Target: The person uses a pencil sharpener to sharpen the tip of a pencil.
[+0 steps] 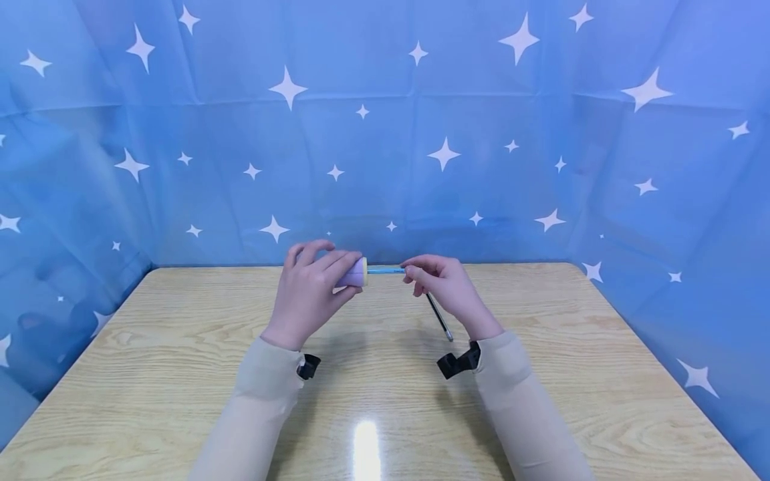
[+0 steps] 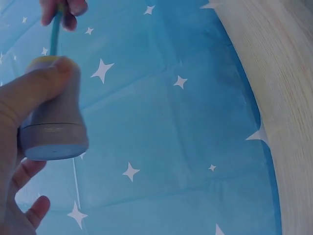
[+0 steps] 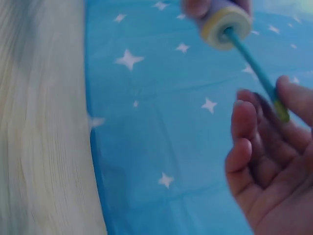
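Observation:
My left hand grips a small purple pencil sharpener held on its side above the far part of the table. Its yellow-rimmed face points right, and in the right wrist view a blue pencil runs into the round hole in that face. With thumb and fingertips, my right hand pinches the pencil by its outer, yellow-green end. The pencil's other end is hidden inside the sharpener. Below the right hand, a dark pencil-like stick with a pale end lies on the table, partly covered by the fingers.
The wooden table reaches back to a blue cloth printed with white stars, which also hangs along both sides. A black camera mount sits on each wrist, the right one just beside the dark stick.

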Demonstrator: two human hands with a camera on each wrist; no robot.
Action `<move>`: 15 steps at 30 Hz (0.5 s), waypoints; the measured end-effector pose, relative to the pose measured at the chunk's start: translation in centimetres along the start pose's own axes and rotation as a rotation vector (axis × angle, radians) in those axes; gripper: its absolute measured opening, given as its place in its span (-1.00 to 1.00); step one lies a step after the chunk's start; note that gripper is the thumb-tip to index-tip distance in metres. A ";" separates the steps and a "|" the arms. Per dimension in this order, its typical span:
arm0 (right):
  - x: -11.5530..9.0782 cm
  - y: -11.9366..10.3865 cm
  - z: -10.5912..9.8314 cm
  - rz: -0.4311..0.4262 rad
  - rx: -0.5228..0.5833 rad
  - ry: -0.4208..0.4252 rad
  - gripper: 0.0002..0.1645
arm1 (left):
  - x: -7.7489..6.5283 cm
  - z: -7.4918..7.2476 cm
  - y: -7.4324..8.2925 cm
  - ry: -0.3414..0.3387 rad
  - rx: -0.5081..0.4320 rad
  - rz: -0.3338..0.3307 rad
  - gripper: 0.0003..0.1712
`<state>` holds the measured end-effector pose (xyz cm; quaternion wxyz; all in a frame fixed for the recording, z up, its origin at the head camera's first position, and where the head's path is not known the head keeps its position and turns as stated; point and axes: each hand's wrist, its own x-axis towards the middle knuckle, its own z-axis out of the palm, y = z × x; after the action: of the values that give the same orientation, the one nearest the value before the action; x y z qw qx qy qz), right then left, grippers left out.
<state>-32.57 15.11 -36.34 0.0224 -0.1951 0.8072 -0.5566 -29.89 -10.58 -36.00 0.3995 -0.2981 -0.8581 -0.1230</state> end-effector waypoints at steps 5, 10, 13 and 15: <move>-0.2 0.3 0.1 -0.094 -0.172 0.032 -0.70 | -0.2 -0.2 -0.3 -0.055 -0.037 -0.060 -0.42; -0.3 0.0 0.3 -0.165 -0.213 0.040 -0.73 | -0.2 -0.3 -0.4 -0.055 -0.072 -0.069 -0.43; -0.2 -0.2 0.4 -0.232 -0.243 0.050 -0.77 | -0.1 -0.3 -0.3 -0.049 -0.085 -0.055 -0.43; -0.2 -0.1 0.5 -0.274 -0.261 0.062 -0.80 | -0.1 -0.3 -0.2 -0.041 -0.084 -0.045 -0.43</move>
<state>-32.26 14.71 -36.45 -0.1041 -0.2870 0.8387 -0.4509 -29.74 -10.95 -35.86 0.3658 -0.2977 -0.8668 -0.1619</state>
